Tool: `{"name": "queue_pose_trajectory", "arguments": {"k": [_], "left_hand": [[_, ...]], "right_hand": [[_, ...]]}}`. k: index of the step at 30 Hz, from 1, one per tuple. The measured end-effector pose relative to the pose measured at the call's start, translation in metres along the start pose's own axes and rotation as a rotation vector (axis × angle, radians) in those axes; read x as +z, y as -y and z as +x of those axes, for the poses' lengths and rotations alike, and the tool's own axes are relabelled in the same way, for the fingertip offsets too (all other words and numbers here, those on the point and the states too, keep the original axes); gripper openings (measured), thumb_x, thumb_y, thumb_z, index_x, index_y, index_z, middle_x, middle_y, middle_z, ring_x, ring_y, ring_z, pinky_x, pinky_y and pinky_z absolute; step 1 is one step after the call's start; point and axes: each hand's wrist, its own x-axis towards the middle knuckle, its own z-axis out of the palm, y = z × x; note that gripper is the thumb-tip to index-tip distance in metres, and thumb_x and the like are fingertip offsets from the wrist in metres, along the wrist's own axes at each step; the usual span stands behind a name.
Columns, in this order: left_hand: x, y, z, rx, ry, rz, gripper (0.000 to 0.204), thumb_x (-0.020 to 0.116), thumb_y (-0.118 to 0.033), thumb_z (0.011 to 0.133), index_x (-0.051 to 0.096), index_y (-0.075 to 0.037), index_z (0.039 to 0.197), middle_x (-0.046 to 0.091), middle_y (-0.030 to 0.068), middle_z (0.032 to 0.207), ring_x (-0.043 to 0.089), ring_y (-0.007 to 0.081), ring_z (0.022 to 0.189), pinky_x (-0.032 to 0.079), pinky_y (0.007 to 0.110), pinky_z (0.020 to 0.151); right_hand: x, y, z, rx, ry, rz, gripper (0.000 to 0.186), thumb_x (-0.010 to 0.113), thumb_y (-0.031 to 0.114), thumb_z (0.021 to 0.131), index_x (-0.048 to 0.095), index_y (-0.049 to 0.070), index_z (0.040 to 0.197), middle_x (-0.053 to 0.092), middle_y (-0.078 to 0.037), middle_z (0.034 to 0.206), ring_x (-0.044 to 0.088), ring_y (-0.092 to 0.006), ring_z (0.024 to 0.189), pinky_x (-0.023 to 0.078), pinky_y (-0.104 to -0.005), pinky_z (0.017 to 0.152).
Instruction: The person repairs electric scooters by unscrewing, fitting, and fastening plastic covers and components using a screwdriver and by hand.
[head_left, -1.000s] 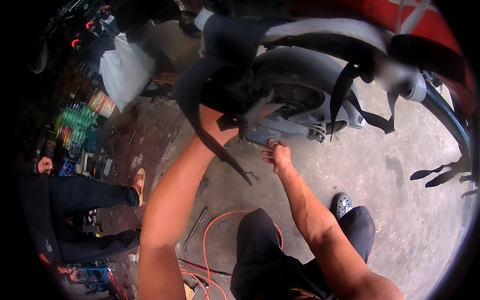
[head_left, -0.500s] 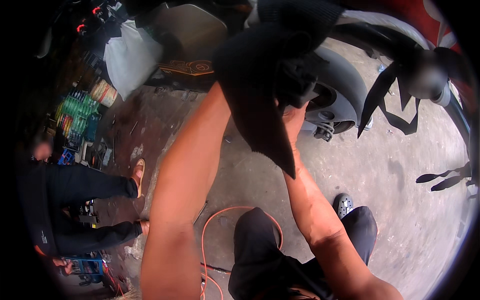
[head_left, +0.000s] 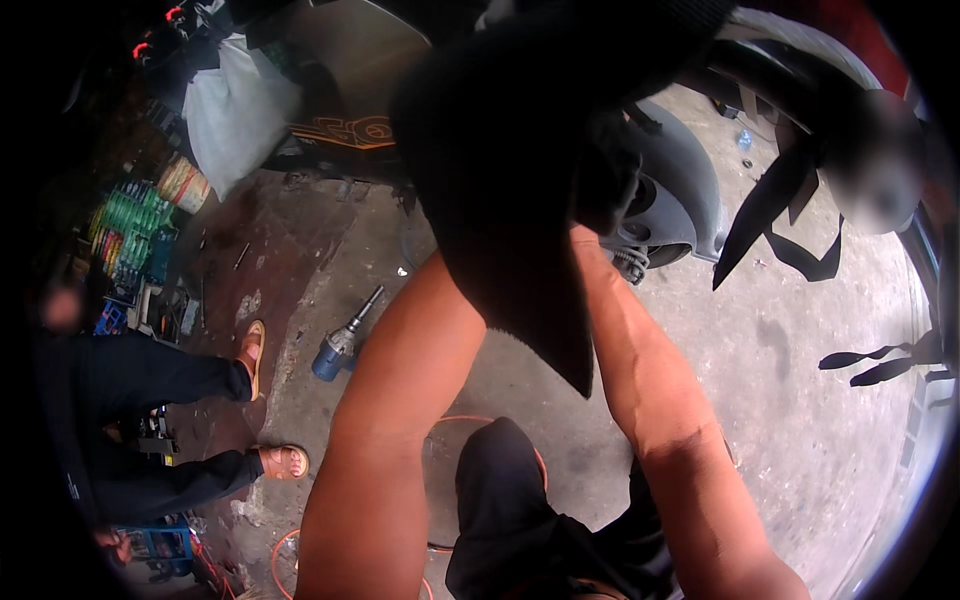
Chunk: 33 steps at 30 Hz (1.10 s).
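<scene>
A large black cloth-like flap [head_left: 500,220] hangs across the upper middle, in front of both hands. Bare forearms reach up to it from below. My left hand is wholly behind the flap; only the left forearm [head_left: 410,360] shows. Of my right hand [head_left: 583,235] only the part by the wrist is visible, close to a dark, unclear part [head_left: 608,180] of a scooter. The fingers of both hands are hidden, so I cannot tell what they hold. Beyond stands the scooter's grey curved fender [head_left: 680,185], with a coiled spring [head_left: 630,262] under it.
On the floor beside my left forearm lies a blue power tool [head_left: 335,355] with a long metal shaft. An orange hose [head_left: 285,560] loops near my knees. At left, a person in dark trousers and sandals [head_left: 255,360] stands by crowded shelves of bottles [head_left: 135,225]. Black straps [head_left: 770,210] dangle at right.
The flap covers more of the view and of my right hand. My left forearm has shifted right, and the blue power tool now shows beside it. The person's lower foot has come into fuller view.
</scene>
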Motion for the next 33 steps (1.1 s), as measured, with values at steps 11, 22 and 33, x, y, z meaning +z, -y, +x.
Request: {"name": "queue_pose_trajectory", "arguments": {"k": [11, 22, 33], "left_hand": [[-0.024, -0.002, -0.025, 0.346, -0.014, 0.230, 0.022, 0.059, -0.022, 0.084, 0.060, -0.001, 0.089, 0.060, 0.0110, 0.079, 0.058, 0.0214, 0.075, 0.045, 0.030, 0.069], [-0.052, 0.009, -0.018, 0.428, 0.204, 0.257, 0.022, 0.059, -0.018, 0.085, 0.057, 0.000, 0.097, 0.059, 0.0096, 0.088, 0.058, 0.0203, 0.080, 0.046, 0.028, 0.072], [-0.040, 0.016, -0.033, 0.561, -0.150, 0.840, 0.025, 0.059, -0.015, 0.086, 0.055, 0.000, 0.105, 0.059, 0.0082, 0.096, 0.058, 0.0192, 0.086, 0.048, 0.025, 0.076]], "right_hand": [[-0.008, -0.006, 0.003, -0.417, 0.364, -0.588, 0.028, 0.064, 0.012, 0.081, 0.055, 0.005, 0.107, 0.059, -0.003, 0.096, 0.054, -0.0119, 0.084, 0.041, -0.0254, 0.070], [-0.017, 0.001, 0.020, 0.203, 0.560, 0.202, 0.021, 0.056, 0.016, 0.083, 0.059, 0.004, 0.101, 0.058, -0.008, 0.086, 0.059, -0.0243, 0.079, 0.049, -0.0326, 0.071], [-0.014, 0.042, 0.030, 0.042, 0.670, -0.067, 0.030, 0.054, 0.020, 0.087, 0.048, 0.004, 0.111, 0.056, -0.014, 0.093, 0.059, -0.0246, 0.085, 0.049, -0.0295, 0.078]]}}
